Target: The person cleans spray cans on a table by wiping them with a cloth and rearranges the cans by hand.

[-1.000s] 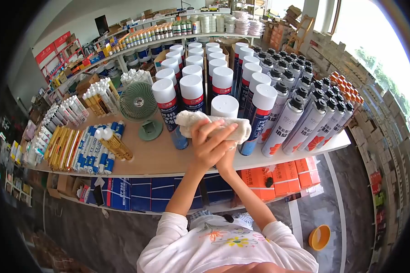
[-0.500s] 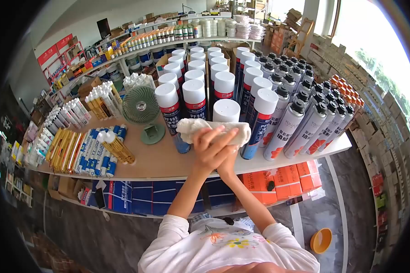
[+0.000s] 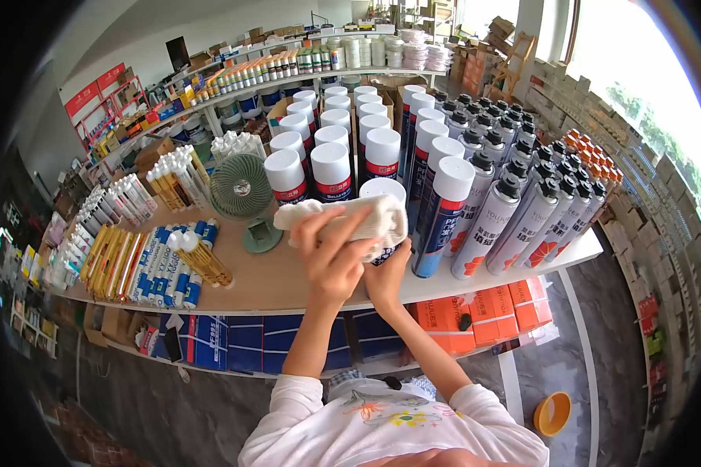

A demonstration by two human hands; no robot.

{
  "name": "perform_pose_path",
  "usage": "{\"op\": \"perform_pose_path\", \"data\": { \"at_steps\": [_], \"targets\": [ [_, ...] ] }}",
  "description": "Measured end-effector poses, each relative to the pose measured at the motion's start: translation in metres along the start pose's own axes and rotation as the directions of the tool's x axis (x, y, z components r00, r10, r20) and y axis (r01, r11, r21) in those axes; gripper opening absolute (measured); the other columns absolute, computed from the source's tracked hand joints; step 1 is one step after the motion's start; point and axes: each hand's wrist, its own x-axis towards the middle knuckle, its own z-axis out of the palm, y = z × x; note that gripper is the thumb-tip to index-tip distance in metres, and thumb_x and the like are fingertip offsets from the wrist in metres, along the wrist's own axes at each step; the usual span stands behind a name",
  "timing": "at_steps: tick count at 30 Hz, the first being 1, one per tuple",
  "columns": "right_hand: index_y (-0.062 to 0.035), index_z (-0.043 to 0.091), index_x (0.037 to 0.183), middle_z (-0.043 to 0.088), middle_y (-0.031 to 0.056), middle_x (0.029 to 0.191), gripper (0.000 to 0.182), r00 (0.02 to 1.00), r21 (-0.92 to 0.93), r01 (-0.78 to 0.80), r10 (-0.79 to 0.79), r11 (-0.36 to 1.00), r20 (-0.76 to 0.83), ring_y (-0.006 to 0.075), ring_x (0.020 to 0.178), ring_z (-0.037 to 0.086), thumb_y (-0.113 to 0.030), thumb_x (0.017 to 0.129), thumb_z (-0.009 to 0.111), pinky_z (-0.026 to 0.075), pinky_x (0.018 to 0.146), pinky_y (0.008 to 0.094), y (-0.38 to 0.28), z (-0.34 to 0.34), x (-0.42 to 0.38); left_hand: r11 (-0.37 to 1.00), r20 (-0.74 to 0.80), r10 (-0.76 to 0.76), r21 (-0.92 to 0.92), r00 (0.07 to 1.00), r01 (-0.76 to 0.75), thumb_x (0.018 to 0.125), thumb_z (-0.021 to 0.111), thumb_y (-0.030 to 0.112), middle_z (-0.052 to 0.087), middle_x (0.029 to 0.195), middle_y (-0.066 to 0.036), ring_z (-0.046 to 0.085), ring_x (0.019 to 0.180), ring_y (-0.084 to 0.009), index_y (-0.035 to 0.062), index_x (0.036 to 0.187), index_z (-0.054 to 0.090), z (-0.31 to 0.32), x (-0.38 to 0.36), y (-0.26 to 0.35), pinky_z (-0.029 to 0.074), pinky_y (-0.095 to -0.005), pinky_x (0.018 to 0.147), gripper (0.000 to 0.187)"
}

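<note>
A folded off-white cloth [image 3: 382,222] lies under the fingers of my left hand [image 3: 331,265], which presses it against a spray foam can [image 3: 383,189] with a white cap. My right hand [image 3: 387,279] is wrapped around the lower body of that can, just below the cloth. The cloth and my fingers hide most of the can's label. Close by on the right stands another white-capped can [image 3: 442,222] with a blue and red body. Further white-capped cans [image 3: 332,162] stand in rows behind the cloth.
Silver cans with black tops [image 3: 491,226] fill the right of the table [image 3: 265,280]. A green fan [image 3: 241,187] stands left of the cans, near gold tubes [image 3: 202,261] and blue-white packs [image 3: 161,268]. Orange boxes [image 3: 491,317] and blue boxes [image 3: 280,342] sit below. A yellow bucket [image 3: 551,414] is on the floor.
My left hand and the cloth have shifted left. My right hand, earlier mostly behind the left, now shows around the can's lower body. The can's cap sits slightly further left.
</note>
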Motion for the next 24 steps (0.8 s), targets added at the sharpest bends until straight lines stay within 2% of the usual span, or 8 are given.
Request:
{"op": "perform_pose_path", "data": {
  "at_steps": [2, 5, 10, 12, 16, 18, 21, 24],
  "targets": [
    [0.0056, 0.039, 0.13, 0.048, 0.0224, 0.119, 0.074, 0.998, 0.105, -0.06, 0.059, 0.993, 0.012, 0.0401, 0.112, 0.043, -0.012, 0.071, 0.079, 0.033, 0.099, 0.0479, 0.001, 0.003, -0.002, 0.991, 0.119, 0.108, 0.067, 0.987, -0.116, 0.066, 0.068, 0.006, 0.069, 0.119, -0.001, 0.057, 0.107, -0.0244, 0.0141, 0.081, 0.073, 0.006, 0.013, 0.01, 0.038, -0.041, 0.093, 0.018],
    [0.0015, 0.043, 0.129, 0.048, 0.0206, 0.12, 0.064, 0.997, 0.219, -0.055, 0.041, 0.974, 0.066, 0.0383, 0.114, 0.043, -0.018, 0.076, 0.074, 0.031, 0.099, 0.0478, 0.016, 0.001, 0.006, 0.999, 0.217, 0.024, -0.026, 0.976, -0.019, 0.065, 0.067, 0.003, 0.069, 0.118, 0.003, 0.057, 0.107, -0.0223, 0.0143, 0.081, 0.072, 0.017, -0.011, 0.005, 0.037, -0.0402, 0.092, 0.021],
    [-0.0035, 0.045, 0.13, 0.051, 0.0174, 0.121, 0.06, 0.995, 0.142, -0.017, 0.003, 0.99, 0.1, 0.0365, 0.112, 0.046, -0.023, 0.08, 0.071, 0.03, 0.1, 0.0455, 0.029, 0.004, 0.007, 0.998, 0.236, -0.036, -0.05, 0.971, 0.05, 0.065, 0.067, 0.002, 0.069, 0.117, 0.003, 0.057, 0.107, -0.0222, 0.0151, 0.082, 0.072, 0.018, -0.036, 0.006, 0.036, -0.0395, 0.092, 0.022],
    [-0.0001, 0.044, 0.129, 0.05, 0.0189, 0.122, 0.063, 0.998, 0.162, 0.034, -0.044, 0.986, 0.055, 0.0376, 0.113, 0.046, -0.021, 0.078, 0.073, 0.029, 0.102, 0.0465, 0.014, 0.002, 0.006, 0.999, 0.184, 0.019, -0.051, 0.983, -0.01, 0.066, 0.067, 0.003, 0.069, 0.119, 0.002, 0.057, 0.108, -0.0226, 0.0155, 0.083, 0.071, 0.015, -0.013, 0.006, 0.036, -0.0396, 0.093, 0.021],
    [0.0074, 0.042, 0.128, 0.05, 0.0221, 0.12, 0.071, 0.997, 0.21, -0.065, 0.072, 0.975, -0.026, 0.0393, 0.112, 0.045, -0.018, 0.073, 0.079, 0.03, 0.1, 0.0494, 0.007, 0.004, 0.001, 0.999, 0.161, 0.04, 0.001, 0.986, -0.04, 0.068, 0.067, 0.006, 0.068, 0.12, 0.002, 0.056, 0.108, -0.0229, 0.016, 0.086, 0.072, 0.014, 0.019, 0.007, 0.037, -0.0397, 0.091, 0.02],
    [0.0044, 0.041, 0.13, 0.048, 0.0207, 0.122, 0.071, 0.993, 0.184, -0.108, 0.1, 0.977, 0.055, 0.0381, 0.114, 0.043, -0.02, 0.075, 0.077, 0.031, 0.1, 0.0476, 0.018, 0.0, 0.003, 0.998, 0.183, 0.069, -0.001, 0.981, -0.07, 0.07, 0.07, 0.01, 0.067, 0.122, 0.004, 0.056, 0.109, -0.0215, 0.0171, 0.085, 0.071, 0.017, -0.003, 0.003, 0.037, -0.0392, 0.091, 0.017],
    [-0.0029, 0.039, 0.134, 0.044, 0.0154, 0.127, 0.068, 0.992, 0.121, 0.011, -0.026, 0.993, 0.121, 0.0358, 0.118, 0.04, -0.021, 0.078, 0.073, 0.034, 0.1, 0.0441, 0.046, 0.006, 0.0, 0.996, 0.214, 0.079, -0.045, 0.974, -0.071, 0.068, 0.07, 0.01, 0.067, 0.121, 0.004, 0.055, 0.109, -0.0212, 0.0164, 0.084, 0.071, 0.025, -0.054, -0.004, 0.037, -0.0393, 0.091, 0.017],
    [-0.0033, 0.039, 0.133, 0.045, 0.0156, 0.126, 0.069, 0.999, 0.283, -0.037, 0.045, 0.958, -0.02, 0.0344, 0.118, 0.041, -0.017, 0.076, 0.076, 0.034, 0.101, 0.0439, 0.027, 0.007, -0.003, 0.995, 0.243, 0.019, -0.1, 0.97, 0.006, 0.063, 0.067, 0.003, 0.069, 0.119, 0.002, 0.057, 0.108, -0.0231, 0.0141, 0.081, 0.071, 0.017, -0.058, -0.004, 0.039, -0.0393, 0.091, 0.022]
  ]
}}
